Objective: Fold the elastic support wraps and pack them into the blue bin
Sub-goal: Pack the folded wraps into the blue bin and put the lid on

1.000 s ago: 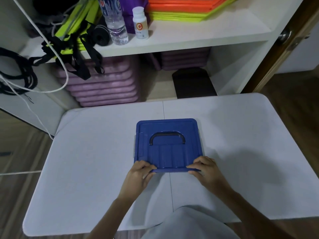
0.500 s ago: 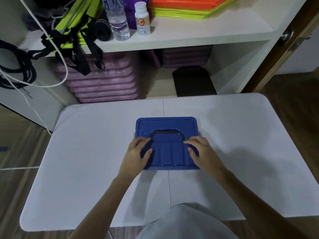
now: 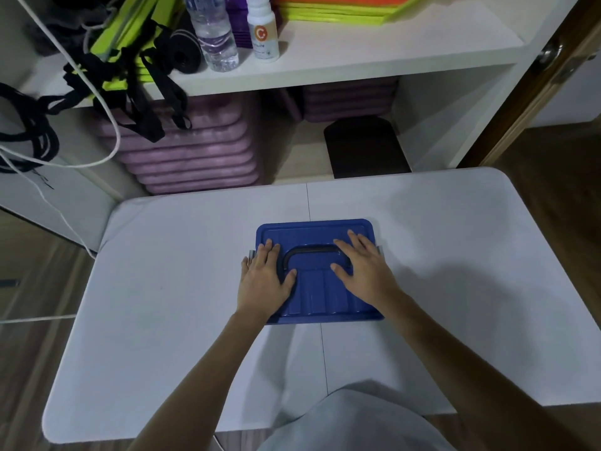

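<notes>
Two bare hands lie flat, fingers straight, on the lidded blue plastic bin [image 3: 320,297] at the centre of a white folding table [image 3: 162,288]. Left hand [image 3: 265,281] and right hand [image 3: 364,270] flank its dark curved handle [image 3: 309,252].

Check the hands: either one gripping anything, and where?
Nothing is gripped. Left hand and right hand lie flat, fingers straight, on the blue bin's lid, either side of its black handle.

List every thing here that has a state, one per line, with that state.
blue bin: lid on, closed
bin handle: lying flat on the lid
left hand: open, flat on the lid
right hand: open, flat on the lid
water bottle: upright on the shelf
white pill bottle: upright, capped
</notes>
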